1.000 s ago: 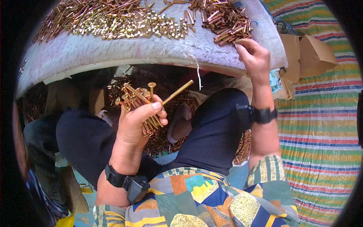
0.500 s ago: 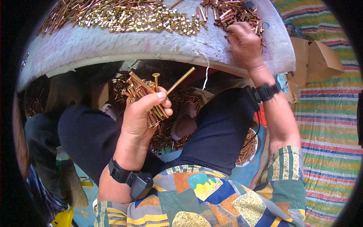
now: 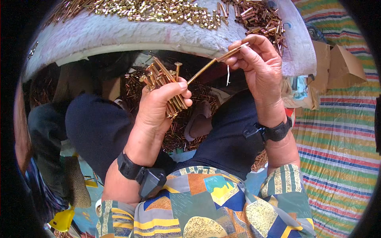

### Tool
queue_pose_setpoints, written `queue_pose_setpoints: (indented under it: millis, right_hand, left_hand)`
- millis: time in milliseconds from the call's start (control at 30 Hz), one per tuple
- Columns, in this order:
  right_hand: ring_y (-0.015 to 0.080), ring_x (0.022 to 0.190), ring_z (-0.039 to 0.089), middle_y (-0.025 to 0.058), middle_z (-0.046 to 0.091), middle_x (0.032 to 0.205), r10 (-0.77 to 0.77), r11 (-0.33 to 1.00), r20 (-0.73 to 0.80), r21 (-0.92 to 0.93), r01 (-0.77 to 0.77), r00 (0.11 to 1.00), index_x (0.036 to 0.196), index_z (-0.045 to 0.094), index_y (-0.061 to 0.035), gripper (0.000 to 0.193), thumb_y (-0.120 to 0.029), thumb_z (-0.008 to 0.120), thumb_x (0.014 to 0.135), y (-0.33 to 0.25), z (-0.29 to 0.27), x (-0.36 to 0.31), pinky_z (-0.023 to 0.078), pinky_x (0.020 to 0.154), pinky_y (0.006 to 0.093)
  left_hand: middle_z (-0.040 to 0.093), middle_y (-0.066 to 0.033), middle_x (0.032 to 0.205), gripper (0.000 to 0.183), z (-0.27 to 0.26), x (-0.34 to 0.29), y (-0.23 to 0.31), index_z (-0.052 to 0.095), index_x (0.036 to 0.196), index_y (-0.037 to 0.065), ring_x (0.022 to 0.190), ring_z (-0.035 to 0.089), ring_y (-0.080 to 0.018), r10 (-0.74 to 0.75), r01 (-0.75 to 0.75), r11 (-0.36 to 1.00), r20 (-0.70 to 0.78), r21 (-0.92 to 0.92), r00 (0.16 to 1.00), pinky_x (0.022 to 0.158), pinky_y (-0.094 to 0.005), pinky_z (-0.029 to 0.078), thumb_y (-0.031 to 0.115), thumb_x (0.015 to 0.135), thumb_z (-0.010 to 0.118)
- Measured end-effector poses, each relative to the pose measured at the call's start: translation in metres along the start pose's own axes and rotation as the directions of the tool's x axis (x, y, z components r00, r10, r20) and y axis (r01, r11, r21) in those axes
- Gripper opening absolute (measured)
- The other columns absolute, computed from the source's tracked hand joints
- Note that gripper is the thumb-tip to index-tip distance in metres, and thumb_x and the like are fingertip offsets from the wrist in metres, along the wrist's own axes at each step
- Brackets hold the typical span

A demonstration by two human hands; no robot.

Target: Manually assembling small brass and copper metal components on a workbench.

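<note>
My left hand is closed around a bunch of brass-coloured bolts with flat round heads. One bolt sticks out from its fingers, up and to the right. My right hand pinches a slim copper-coloured metal sleeve between thumb and fingers. The sleeve meets the tip of that bolt, in line with it; whether it has slipped over the tip I cannot tell. Just beyond my right hand lies a pile of similar sleeves on the cloth-covered table.
Small shiny metal pieces form a long heap along the table. Below, between my legs, lie many more bolts. A white string hangs from the table edge. Right of it are a cardboard box and a striped sheet.
My right hand has come back from the sleeve pile, toward me, with a sleeve now at the tip of the protruding bolt. My left hand has shifted slightly right and up.
</note>
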State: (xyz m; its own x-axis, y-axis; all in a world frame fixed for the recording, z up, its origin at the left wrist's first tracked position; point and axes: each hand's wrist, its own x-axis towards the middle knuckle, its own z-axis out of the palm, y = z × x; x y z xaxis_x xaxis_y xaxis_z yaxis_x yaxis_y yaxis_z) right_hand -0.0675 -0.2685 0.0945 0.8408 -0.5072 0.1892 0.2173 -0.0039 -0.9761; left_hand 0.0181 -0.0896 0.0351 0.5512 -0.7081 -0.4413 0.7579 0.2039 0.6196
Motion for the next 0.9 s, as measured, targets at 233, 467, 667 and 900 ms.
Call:
queue_pose_setpoints:
  millis: [233, 467, 667, 900]
  right_hand:
    - [0.0149, 0.061, 0.062, 0.0116, 0.063, 0.077, 0.086, 0.995, 0.032, -0.055, -0.084, 0.996, 0.089, 0.053, 0.0007, 0.009, -0.005, 0.055, 0.083, 0.013, 0.017, -0.008, 0.050, 0.051, 0.0214]
    - [0.0109, 0.050, 0.058, 0.0093, 0.062, 0.067, 0.237, 0.970, 0.248, -0.109, -0.216, 0.939, 0.085, 0.058, 0.0008, 0.015, -0.014, 0.054, 0.086, 0.011, 0.020, -0.011, 0.043, 0.042, 0.0182]
    - [0.0073, 0.049, 0.055, 0.0057, 0.061, 0.064, -0.068, 0.790, -0.091, -0.613, -0.002, 0.993, 0.083, 0.063, 0.0024, 0.015, -0.011, 0.059, 0.079, 0.018, -0.028, 0.066, 0.041, 0.041, 0.0186]
    - [0.0278, 0.068, 0.063, 0.0137, 0.063, 0.071, -0.211, 0.094, 0.067, -0.992, 0.089, 0.975, 0.074, 0.066, -0.0075, 0.021, -0.026, 0.063, 0.065, 0.059, -0.040, 0.104, 0.050, 0.068, 0.0343]
  left_hand:
    - [0.058, -0.0081, 0.066, 0.017, -0.009, -0.006, -0.002, 0.057, 0.083, 0.000, 0.056, 0.058, -0.0148, 0.183, -0.184, 0.975, 0.017, 0.122, 0.983, 0.051, -0.0255, 0.051, 0.008, 0.070, 0.062]
    - [0.059, -0.0088, 0.065, 0.019, -0.013, -0.008, -0.001, 0.058, 0.085, 0.000, 0.054, 0.058, -0.0165, 0.160, -0.161, 0.987, 0.032, 0.031, 0.987, 0.051, -0.0252, 0.050, 0.010, 0.071, 0.064]
    - [0.059, -0.0088, 0.066, 0.020, -0.015, -0.006, 0.003, 0.057, 0.087, 0.001, 0.055, 0.058, -0.0169, 0.108, -0.108, 0.994, 0.024, -0.004, 0.994, 0.051, -0.0251, 0.049, 0.012, 0.071, 0.063]
    - [0.059, -0.0073, 0.067, 0.020, -0.015, -0.005, 0.005, 0.057, 0.087, 0.001, 0.056, 0.058, -0.0155, 0.073, -0.073, 0.997, -0.005, -0.025, 0.997, 0.053, -0.0244, 0.049, 0.013, 0.072, 0.062]
